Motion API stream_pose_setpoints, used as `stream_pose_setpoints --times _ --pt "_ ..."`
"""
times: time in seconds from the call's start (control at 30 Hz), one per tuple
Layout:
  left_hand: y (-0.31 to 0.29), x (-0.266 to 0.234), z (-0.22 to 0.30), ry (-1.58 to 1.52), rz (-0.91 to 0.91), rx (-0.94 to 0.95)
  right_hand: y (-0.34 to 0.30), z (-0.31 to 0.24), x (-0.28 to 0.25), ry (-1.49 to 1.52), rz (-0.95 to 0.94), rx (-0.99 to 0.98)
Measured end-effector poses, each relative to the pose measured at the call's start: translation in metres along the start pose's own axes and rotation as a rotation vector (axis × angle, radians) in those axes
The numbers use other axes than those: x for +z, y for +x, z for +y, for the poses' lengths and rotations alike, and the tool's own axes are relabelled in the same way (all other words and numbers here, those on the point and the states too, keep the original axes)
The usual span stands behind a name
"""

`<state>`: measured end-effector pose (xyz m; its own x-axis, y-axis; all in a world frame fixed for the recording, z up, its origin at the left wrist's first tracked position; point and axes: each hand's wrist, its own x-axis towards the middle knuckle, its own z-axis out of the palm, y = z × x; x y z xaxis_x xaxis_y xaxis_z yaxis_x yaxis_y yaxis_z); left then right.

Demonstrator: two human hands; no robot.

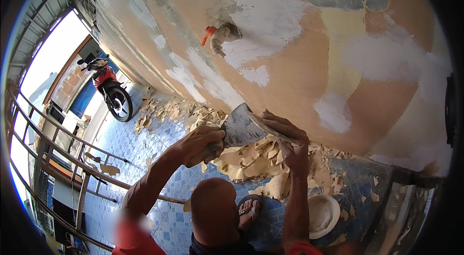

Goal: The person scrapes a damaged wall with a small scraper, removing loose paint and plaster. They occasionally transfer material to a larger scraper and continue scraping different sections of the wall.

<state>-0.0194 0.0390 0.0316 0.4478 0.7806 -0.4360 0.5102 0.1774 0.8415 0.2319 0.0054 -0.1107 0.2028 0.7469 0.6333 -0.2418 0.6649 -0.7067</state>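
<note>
My left hand (200,146) is closed around the handle end of a putty knife (241,128), whose broad grey blade is smeared with white and points up toward the wall. Close by on the right, my right hand (287,134) grips a thin flat blade (268,129), seen nearly edge-on; its kind is hard to make out. The two blades meet or overlap in front of the wall (285,81), which has peeling tan paint and white filler patches. A white bowl (323,216) with some pale stuff inside stands on the floor beside my right forearm.
Paint flakes (251,161) lie heaped along the wall's foot on the blue tiled floor (169,182). A tap (220,40) with a red handle juts from the wall. Metal railing (72,158) runs at left; a red motorbike (111,86) stands beyond. My sandalled foot (248,210) is below.
</note>
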Motion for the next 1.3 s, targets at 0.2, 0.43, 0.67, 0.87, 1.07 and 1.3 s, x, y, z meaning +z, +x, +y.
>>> stream_pose_setpoints --times 0.2,0.43,0.67,0.87,1.07,1.3 --pt "-0.009 0.014 0.007 0.008 0.057 -0.027 -0.006 0.018 0.012 -0.316 -0.056 -0.220" --pt "-0.010 0.020 -0.007 0.143 0.113 0.099 -0.035 0.085 0.001 -0.576 0.009 0.079" --pt "0.024 0.023 -0.024 0.848 0.325 0.503 -0.050 0.063 -0.001 0.731 0.575 0.511" --pt "0.048 0.011 -0.043 1.641 0.396 0.673 -0.056 0.046 0.004 1.337 0.644 0.401" --pt "0.038 -0.017 -0.055 1.194 0.445 0.540 -0.108 0.083 -0.060 0.904 0.828 0.166" --pt "0.022 0.003 0.014 0.718 0.291 0.671 -0.118 0.145 -0.110 -0.234 1.354 0.147"
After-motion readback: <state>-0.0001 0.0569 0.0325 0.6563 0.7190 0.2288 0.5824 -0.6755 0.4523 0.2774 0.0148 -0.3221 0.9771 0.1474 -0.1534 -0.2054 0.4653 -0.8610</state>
